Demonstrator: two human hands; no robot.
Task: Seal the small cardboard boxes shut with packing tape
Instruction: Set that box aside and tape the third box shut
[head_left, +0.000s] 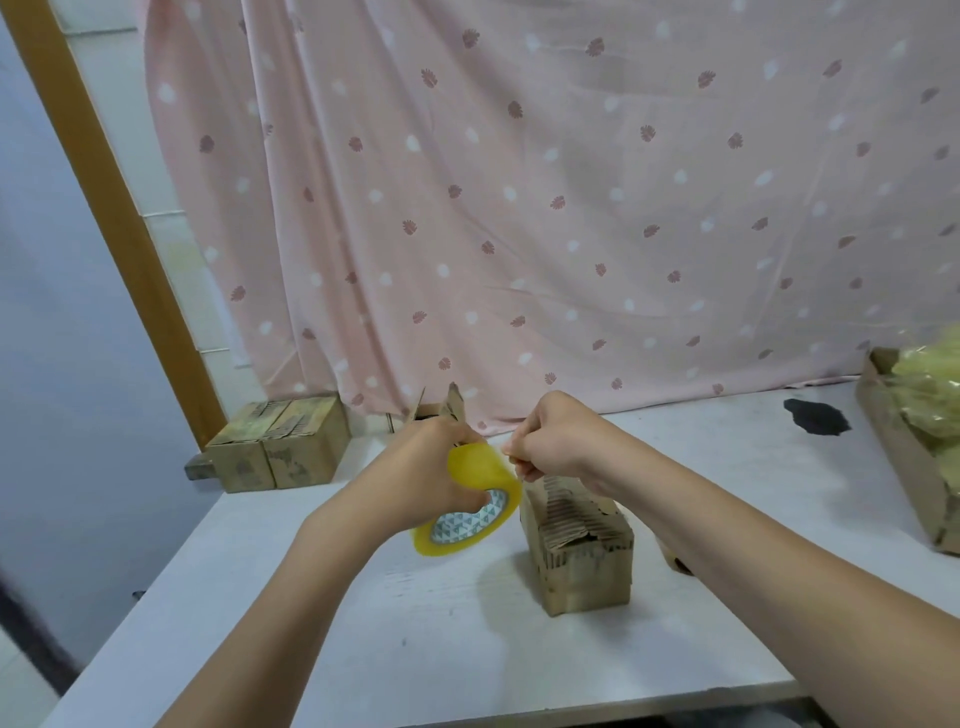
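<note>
My left hand (431, 470) grips a roll of yellow packing tape (475, 499) above the white table (415, 649), fingers through its core. Just to its right, my right hand (553, 441) is curled and pinches the tape's free end near the roll. Below and behind my right wrist stands a small worn cardboard box (582, 551) on the table, its top flaps closed. Behind my left hand another small box (441, 408) stands with its flaps up, mostly hidden.
Two closed small boxes (280, 441) sit side by side at the table's far left corner. A larger cardboard tray (898, 441) with crumpled yellowish plastic lies at the right edge. A dark stain (815, 415) marks the tabletop. A pink patterned curtain (519, 208) hangs behind.
</note>
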